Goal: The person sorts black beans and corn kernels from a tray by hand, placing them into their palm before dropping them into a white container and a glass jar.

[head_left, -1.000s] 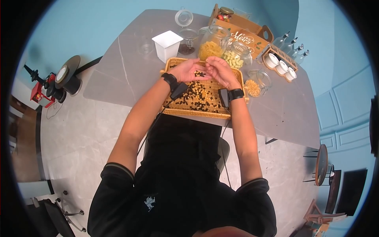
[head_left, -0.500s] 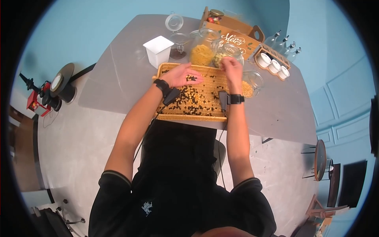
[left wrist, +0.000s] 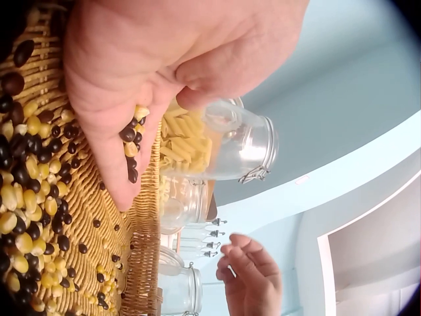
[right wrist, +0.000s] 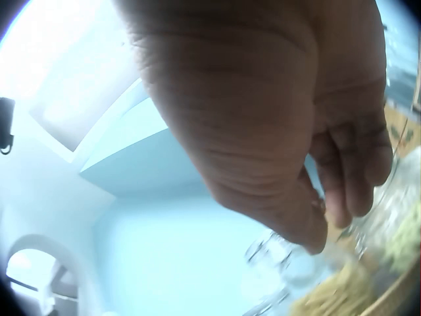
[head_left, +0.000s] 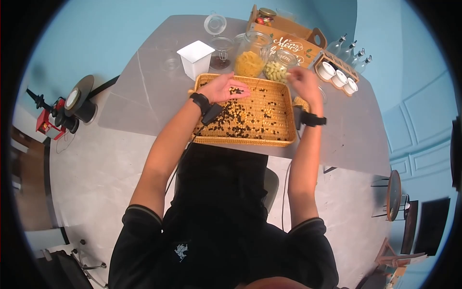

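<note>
My left hand is palm up over the wicker tray, fingers straight. Several black beans and yellow corn kernels lie on it. More beans and corn are scattered over the tray, thickest toward its left and near side. My right hand is raised beyond the tray's right edge, above a glass jar of corn that it partly covers. Its fingers bend toward the thumb in the left wrist view; I cannot tell whether anything is between the fingertips.
Behind the tray stand a white square container, a jar with dark contents, a pasta jar and a jar of pale green pieces. Farther back are a wooden crate, several glass bottles and white cups in a holder.
My right hand has left the left palm and moved right, past the tray's edge toward the corn jar. The left hand stays palm up over the tray, beans and corn still on it.
</note>
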Tool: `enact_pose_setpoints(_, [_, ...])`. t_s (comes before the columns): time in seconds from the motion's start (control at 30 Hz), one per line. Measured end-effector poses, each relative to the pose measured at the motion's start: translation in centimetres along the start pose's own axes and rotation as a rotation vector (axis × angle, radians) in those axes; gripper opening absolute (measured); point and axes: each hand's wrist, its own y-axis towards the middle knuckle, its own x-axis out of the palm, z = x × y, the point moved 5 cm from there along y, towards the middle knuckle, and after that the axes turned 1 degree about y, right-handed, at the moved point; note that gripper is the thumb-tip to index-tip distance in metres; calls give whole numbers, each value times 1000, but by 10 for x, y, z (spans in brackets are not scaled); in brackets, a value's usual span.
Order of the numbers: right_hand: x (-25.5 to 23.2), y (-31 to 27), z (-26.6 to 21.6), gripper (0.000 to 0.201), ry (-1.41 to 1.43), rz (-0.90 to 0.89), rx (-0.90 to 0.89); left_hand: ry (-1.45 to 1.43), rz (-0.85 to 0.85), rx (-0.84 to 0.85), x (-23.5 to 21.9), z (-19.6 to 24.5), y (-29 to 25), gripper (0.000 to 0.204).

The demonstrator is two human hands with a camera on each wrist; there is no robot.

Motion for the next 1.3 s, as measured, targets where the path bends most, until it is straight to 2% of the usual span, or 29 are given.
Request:
enact_pose_setpoints(0.07, [52, 2, -43, 25, 288, -199, -170, -1, 26, -47, 7, 1, -5, 71])
enact_pose_setpoints(0.13, [102, 3, -65, 28, 486, -420, -214, 40, 68, 54, 6, 1, -5, 69])
enact_pose_setpoints(0.17, [114, 0, -70, 30, 381, -405, -270, 58, 87, 111, 3, 3, -4, 69])
enact_pose_setpoints(0.23, [133, -8, -82, 34, 169, -384, -388, 16, 23, 69, -15, 1, 10, 66])
enact_pose_setpoints(0.37, [138, -16, -84, 27, 153, -415, -353, -13, 34, -12, -24, -2, 16, 69])
enact_pose_setpoints(0.47, [138, -20, -91, 19, 176, -255, -583, -8, 24, -8, -27, -2, 19, 66])
enact_pose_setpoints(0.57, [143, -22, -91, 14, 121, -259, -542, -34, 71, -2, -28, -1, 15, 64])
enact_pose_setpoints(0.77, [144, -25, -90, 11, 3, -217, -578, -91, 97, -18, -19, -2, 13, 61])
enact_pose_setpoints(0.87, [145, -17, -78, 15, 123, -173, -521, -125, 76, 10, -21, -1, 15, 58])
enact_pose_setpoints(0.97, [141, -16, -72, 14, 281, -241, -309, -104, 57, 25, -22, 0, 15, 56])
enact_pose_setpoints(1.07, [137, -16, -71, 17, 337, -252, -237, -75, 48, 45, -17, 0, 12, 58])
enact_pose_setpoints(1.17, [134, -21, -83, 18, 251, -267, -385, -121, 38, 0, -16, -1, 12, 62])
enact_pose_setpoints(1.3, [146, -25, -86, 14, 222, -245, -483, -134, 78, -26, -16, -2, 10, 66])
